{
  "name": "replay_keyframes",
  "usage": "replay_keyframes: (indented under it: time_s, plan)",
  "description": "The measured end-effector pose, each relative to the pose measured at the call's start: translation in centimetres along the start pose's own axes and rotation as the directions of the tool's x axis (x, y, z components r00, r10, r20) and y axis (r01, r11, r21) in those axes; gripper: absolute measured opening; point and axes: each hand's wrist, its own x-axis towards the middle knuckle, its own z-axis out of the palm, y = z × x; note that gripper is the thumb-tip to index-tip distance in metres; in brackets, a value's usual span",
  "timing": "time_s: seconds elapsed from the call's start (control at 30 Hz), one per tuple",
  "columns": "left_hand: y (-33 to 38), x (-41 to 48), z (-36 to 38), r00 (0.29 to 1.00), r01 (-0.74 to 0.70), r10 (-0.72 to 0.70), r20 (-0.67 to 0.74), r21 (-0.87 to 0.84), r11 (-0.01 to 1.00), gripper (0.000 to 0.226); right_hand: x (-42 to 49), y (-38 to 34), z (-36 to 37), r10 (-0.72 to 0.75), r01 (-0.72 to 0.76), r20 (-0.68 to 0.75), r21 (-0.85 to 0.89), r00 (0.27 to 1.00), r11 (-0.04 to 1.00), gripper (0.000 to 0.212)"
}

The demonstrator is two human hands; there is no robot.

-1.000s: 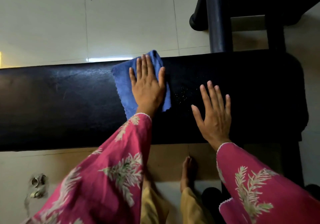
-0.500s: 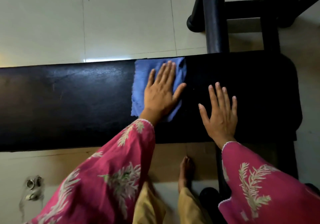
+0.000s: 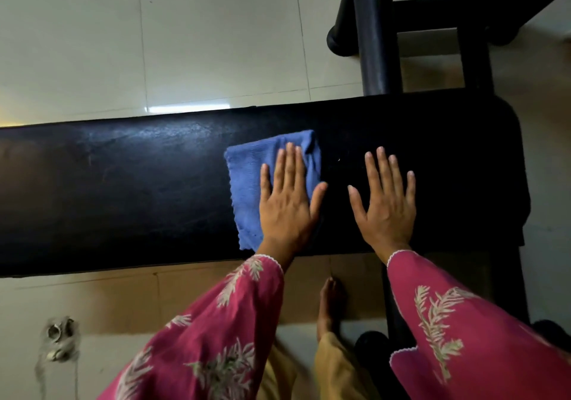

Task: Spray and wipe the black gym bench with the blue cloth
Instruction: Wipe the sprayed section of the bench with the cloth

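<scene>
The black gym bench (image 3: 123, 189) runs left to right across the head view, its padded top glossy on the left. A blue cloth (image 3: 247, 183) lies flat on the pad near the middle. My left hand (image 3: 287, 202) presses palm-down on the cloth's right half, fingers spread and pointing away from me. My right hand (image 3: 386, 202) rests flat on the bare pad just right of the cloth, holding nothing. Both arms wear pink patterned sleeves. No spray bottle is in view.
A thick black frame post (image 3: 377, 44) and crossbars rise behind the bench's right end. Pale floor tiles (image 3: 185, 44) lie beyond the bench. My bare foot (image 3: 330, 304) stands below the near edge. A small metal fitting (image 3: 58, 338) sits on the floor at lower left.
My left hand slid the cloth a little to the right, then back from the bench's far edge toward the near edge. My right hand stayed flat on the pad.
</scene>
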Motion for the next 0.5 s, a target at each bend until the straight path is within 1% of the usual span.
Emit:
replay_keyframes:
  time_s: [0.03, 0.07, 0.1, 0.13, 0.17, 0.2, 0.23, 0.27, 0.33, 0.37, 0.4, 0.43, 0.47, 0.5]
  plan:
    - [-0.8, -0.2, 0.0, 0.993, -0.117, 0.116, 0.009, 0.029, 0.993, 0.071, 0.0, 0.0, 0.0, 0.002, -0.002, -0.001, 0.001, 1.0, 1.0, 0.061]
    - [-1.9, -0.1, -0.1, 0.982, -0.187, 0.187, -0.005, 0.066, 0.98, 0.071, 0.0, -0.1, 0.0, 0.003, -0.003, -0.001, 0.006, 1.0, 1.0, 0.061]
    - [-2.7, 0.2, 0.0, 0.983, -0.177, 0.181, -0.033, 0.09, 0.98, 0.071, 0.0, 0.0, 0.0, 0.008, -0.008, -0.001, 0.008, 1.0, 1.0, 0.061]
    - [-3.1, 0.6, -0.2, 0.993, -0.083, 0.089, -0.071, 0.083, 0.993, 0.071, 0.0, 0.1, 0.0, 0.01, -0.01, 0.001, 0.009, 1.0, 1.0, 0.061]
    - [-2.9, 0.9, -0.3, 0.993, 0.049, -0.042, -0.11, 0.058, 0.997, 0.072, 0.0, 0.1, 0.0, 0.005, -0.005, 0.002, 0.006, 1.0, 1.0, 0.061]
    - [-2.0, 1.0, -0.3, 0.984, 0.151, -0.147, -0.101, 0.028, 0.988, 0.073, 0.0, 0.2, 0.0, 0.005, -0.005, 0.006, 0.004, 1.0, 1.0, 0.061]
    - [-0.8, 1.0, -0.5, 0.98, 0.192, -0.192, -0.058, -0.001, 0.981, 0.075, 0.1, 0.2, -0.1, 0.004, -0.004, 0.011, 0.004, 1.0, 1.0, 0.061]
    - [0.1, 0.8, -0.6, 0.984, 0.178, -0.179, -0.02, -0.012, 0.984, 0.078, 0.2, 0.2, -0.1, 0.0, 0.0, 0.019, 0.003, 1.0, 1.0, 0.061]
    - [0.0, 0.7, -1.1, 0.997, 0.075, -0.075, 0.022, -0.012, 0.997, 0.081, 0.3, 0.2, -0.2, 0.001, -0.002, 0.035, 0.009, 0.999, 1.0, 0.061]
    - [-0.8, 0.8, -1.6, 1.0, 0.026, -0.026, 0.012, -0.014, 1.0, 0.081, 0.3, 0.2, -0.3, 0.002, -0.003, 0.041, 0.018, 0.999, 1.0, 0.061]
    - [-1.9, 0.9, -2.1, 0.999, -0.004, 0.004, -0.034, -0.017, 1.0, 0.079, 0.2, 0.1, -0.4, 0.005, -0.007, 0.043, 0.032, 0.999, 0.999, 0.062]
    - [-3.2, 1.3, -2.8, 0.995, 0.0, -0.003, -0.096, -0.026, 1.0, 0.076, 0.2, -0.1, -0.6, 0.015, -0.017, 0.039, 0.052, 0.999, 0.999, 0.062]
    - [-4.6, 1.7, -3.5, 0.987, 0.047, -0.055, -0.149, -0.053, 0.997, 0.073, 0.2, -0.5, -0.8, 0.034, -0.036, 0.027, 0.079, 0.999, 0.996, 0.062]
    - [-6.2, 2.1, -4.1, 0.975, 0.123, -0.137, -0.172, -0.091, 0.988, 0.071, 0.3, -1.2, -1.0, 0.057, -0.057, 0.009, 0.113, 0.998, 0.992, 0.062]
